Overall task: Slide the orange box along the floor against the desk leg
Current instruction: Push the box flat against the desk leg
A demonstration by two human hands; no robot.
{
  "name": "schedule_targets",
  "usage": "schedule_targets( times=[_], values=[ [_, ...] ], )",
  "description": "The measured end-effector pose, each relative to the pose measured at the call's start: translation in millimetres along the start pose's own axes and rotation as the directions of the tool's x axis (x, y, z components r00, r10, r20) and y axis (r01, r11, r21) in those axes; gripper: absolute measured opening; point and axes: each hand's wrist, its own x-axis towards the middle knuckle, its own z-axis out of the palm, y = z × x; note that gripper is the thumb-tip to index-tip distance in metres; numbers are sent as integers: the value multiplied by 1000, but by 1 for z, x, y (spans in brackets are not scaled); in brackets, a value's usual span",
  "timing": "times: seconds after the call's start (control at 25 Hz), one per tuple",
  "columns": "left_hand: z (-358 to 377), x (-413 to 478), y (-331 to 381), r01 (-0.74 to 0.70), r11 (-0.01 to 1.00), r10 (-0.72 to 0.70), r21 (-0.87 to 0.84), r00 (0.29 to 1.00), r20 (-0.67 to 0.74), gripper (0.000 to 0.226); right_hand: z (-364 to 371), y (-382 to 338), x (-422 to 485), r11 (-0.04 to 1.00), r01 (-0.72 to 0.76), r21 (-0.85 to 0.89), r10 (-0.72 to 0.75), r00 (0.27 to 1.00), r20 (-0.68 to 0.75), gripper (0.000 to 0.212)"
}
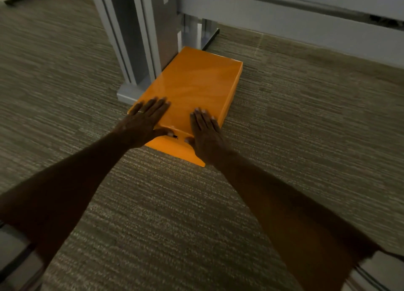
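An orange box (192,83) lies flat on the carpet, its long left side touching the foot of the grey desk leg (135,50). My left hand (144,122) rests palm down on the lid's near left corner, thumb hooked over the near end. My right hand (205,133) presses flat on the near right corner, thumb also on the near end face. Fingers of both hands are spread on the lid.
Striped grey-brown carpet (306,115) covers the floor all around. A grey desk rail (284,17) runs along the top right above the floor. A second leg base (207,34) stands just beyond the box's far end.
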Motion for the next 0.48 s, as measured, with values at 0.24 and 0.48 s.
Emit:
schedule_targets(
  times=[0.24, 0.48],
  values=[
    [1, 15, -5, 3, 999, -1, -47, 999, 35, 100, 1, 8, 11, 1000, 5, 13, -5, 1000, 3, 78],
    [-16, 16, 12, 64, 991, -56, -117, 996, 74, 106, -12, 8, 9, 999, 7, 43, -11, 997, 80, 82]
  ],
)
